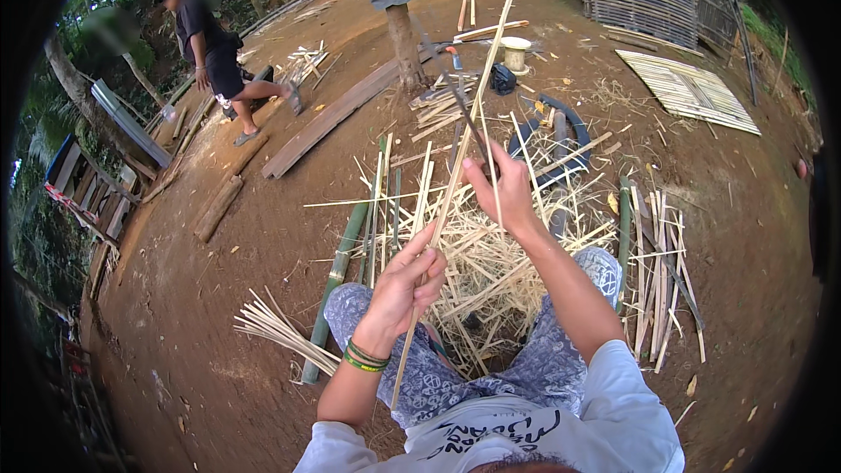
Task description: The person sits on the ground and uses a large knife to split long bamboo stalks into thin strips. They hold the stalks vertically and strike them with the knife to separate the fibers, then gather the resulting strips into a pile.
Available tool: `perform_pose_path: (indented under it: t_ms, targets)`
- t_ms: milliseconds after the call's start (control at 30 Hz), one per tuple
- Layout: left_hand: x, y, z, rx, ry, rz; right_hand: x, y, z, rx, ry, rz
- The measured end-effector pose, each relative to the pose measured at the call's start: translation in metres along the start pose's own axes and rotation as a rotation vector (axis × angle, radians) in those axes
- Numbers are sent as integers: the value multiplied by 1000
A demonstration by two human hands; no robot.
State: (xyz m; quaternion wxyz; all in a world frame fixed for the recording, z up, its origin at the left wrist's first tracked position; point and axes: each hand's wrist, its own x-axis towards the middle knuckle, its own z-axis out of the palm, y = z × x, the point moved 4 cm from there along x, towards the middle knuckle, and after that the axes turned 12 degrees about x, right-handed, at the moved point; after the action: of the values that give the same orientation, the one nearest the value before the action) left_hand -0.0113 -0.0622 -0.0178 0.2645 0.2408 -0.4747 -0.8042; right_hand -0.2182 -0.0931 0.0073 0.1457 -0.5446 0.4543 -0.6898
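A long pale bamboo strip (pixel 469 125) slants from my lap up past my right hand. My left hand (pixel 412 278) is closed around its lower part. My right hand (pixel 506 182) is closed on a long, thin, dark knife (pixel 457 92), its blade pointing up and away, crossing close to the strip. A thinner sliver (pixel 496 197) hangs beside the right hand; whether it is still joined to the strip I cannot tell. Below both hands, between my legs, lies a heap of bamboo shavings (pixel 477 285).
A green bamboo pole (pixel 337 285) and a strip bundle (pixel 287 329) lie at left, more strips (pixel 657 285) at right. Ahead are a tree trunk (pixel 405 48), a plank (pixel 328 121), a tire (pixel 574 136) and a slatted panel (pixel 688 92). Another person (pixel 215 52) walks at far left.
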Motion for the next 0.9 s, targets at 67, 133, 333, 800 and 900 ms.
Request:
perform_pose_path:
  t_ms: [67,133,333,800,900]
  targets:
    - [6,0,2,-31,-62,0,-10,-6,-3,-136,-125,59]
    - [10,-2,3,-62,-31,-12,-21,-17,-3,-190,-167,22]
    - [27,-10,-6,-254,-134,9,-57,-21,0,-326,-318,-48]
    - [21,-18,-1,-197,-70,47,-70,-15,8,-594,-381,-252]
    - [22,-19,1,-148,-50,55,-66,-8,7,-605,-362,-293]
